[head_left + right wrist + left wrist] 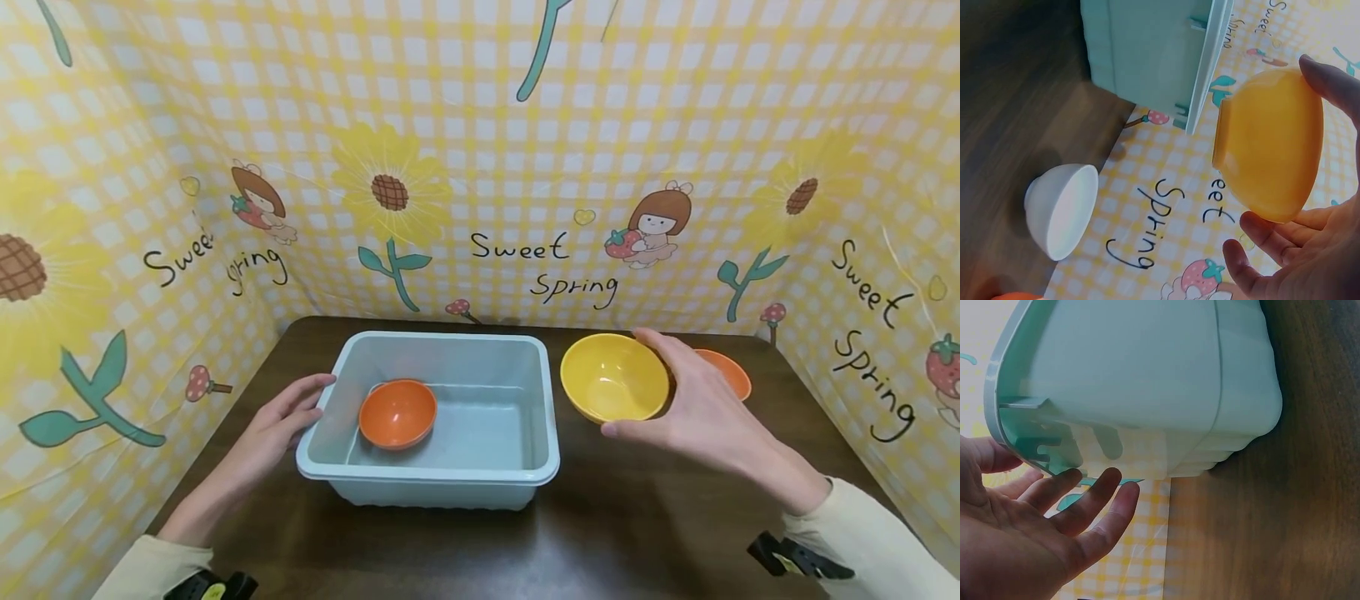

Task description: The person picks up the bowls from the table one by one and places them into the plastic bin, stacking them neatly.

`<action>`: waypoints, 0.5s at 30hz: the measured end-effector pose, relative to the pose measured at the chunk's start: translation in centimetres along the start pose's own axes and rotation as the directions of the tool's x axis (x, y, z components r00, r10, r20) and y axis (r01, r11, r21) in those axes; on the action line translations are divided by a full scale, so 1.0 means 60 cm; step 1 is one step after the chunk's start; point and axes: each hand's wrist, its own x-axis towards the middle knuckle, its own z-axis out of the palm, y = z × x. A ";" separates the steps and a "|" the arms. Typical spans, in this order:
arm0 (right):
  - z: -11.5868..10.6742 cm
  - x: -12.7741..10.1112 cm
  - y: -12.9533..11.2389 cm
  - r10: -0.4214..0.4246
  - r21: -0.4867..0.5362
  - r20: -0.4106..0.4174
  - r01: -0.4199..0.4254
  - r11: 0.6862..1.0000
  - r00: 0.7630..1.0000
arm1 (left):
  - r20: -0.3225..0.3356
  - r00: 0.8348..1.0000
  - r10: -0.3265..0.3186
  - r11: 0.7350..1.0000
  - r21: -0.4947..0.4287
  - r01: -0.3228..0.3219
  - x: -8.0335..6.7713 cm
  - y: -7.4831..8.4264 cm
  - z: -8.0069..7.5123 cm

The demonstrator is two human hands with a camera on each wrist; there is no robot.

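Your right hand (705,417) pinches the yellow bowl (613,377) by its rim, lifted at the tub's (330,462) three o'clock; carry it level over the wall. Your left hand (281,421) lies flat-fingered against the tub's nine o'clock side, steadying it

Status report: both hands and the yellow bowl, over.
Right hand grips yellow bowl, lifted beside the tub. Left hand open, fingers at the tub's left rim. Orange bowl inside tub. Path clear.
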 end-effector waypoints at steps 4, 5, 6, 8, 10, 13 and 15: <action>0.004 0.017 -0.012 -0.009 0.008 0.025 0.009 1.000 1.000 | -0.001 1.000 0.000 1.000 0.003 0.000 0.001 0.000 0.000; 0.006 0.021 -0.016 -0.009 0.012 0.033 0.009 1.000 0.999 | 0.000 1.000 0.002 1.000 0.003 -0.002 0.001 0.000 0.000; 0.008 0.024 -0.019 -0.012 0.015 0.041 0.011 1.000 0.999 | 0.001 1.000 0.002 1.000 0.002 -0.002 0.001 -0.001 -0.001; 0.012 0.032 -0.025 -0.021 0.022 0.051 0.020 1.000 0.998 | 0.004 1.000 0.005 1.000 -0.001 -0.005 0.001 -0.002 -0.001; 0.016 0.039 -0.031 -0.038 0.024 0.055 0.037 0.999 0.998 | 0.006 1.000 0.007 1.000 -0.004 -0.007 0.001 -0.002 -0.001; 0.021 0.051 -0.041 -0.066 0.020 0.064 0.064 0.998 0.996 | 0.006 1.000 0.009 1.000 0.000 -0.009 0.000 -0.002 -0.002; 0.024 0.058 -0.048 -0.076 0.019 0.075 0.075 0.997 0.994 | 0.006 1.000 0.011 1.000 0.002 -0.011 0.000 -0.001 -0.001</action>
